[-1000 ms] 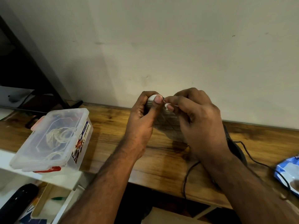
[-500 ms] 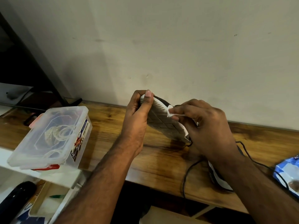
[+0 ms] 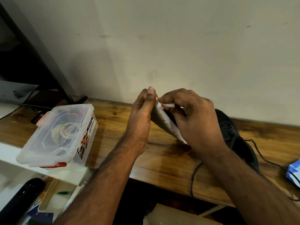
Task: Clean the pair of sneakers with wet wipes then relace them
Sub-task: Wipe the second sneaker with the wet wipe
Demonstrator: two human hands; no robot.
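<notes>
My left hand grips the toe end of a sneaker held upside down, its pale ridged sole facing me and its heel end down on the wooden desk. My right hand pinches a small folded white wet wipe against the sole's edge near the toe. The second sneaker, black with dark laces, lies on the desk behind my right wrist, partly hidden. A blue wet wipes pack shows at the right edge.
A clear plastic lidded box holding coiled pale cord sits at the desk's left end. A black cable trails over the desk and off its front edge. The wall runs close behind. White shelves with clutter stand at lower left.
The sneaker swung up and back, sole toward me. My right hand slid the wipe along the sole's edge, away from the toe and back up to it. The left grip stayed at the toe.
</notes>
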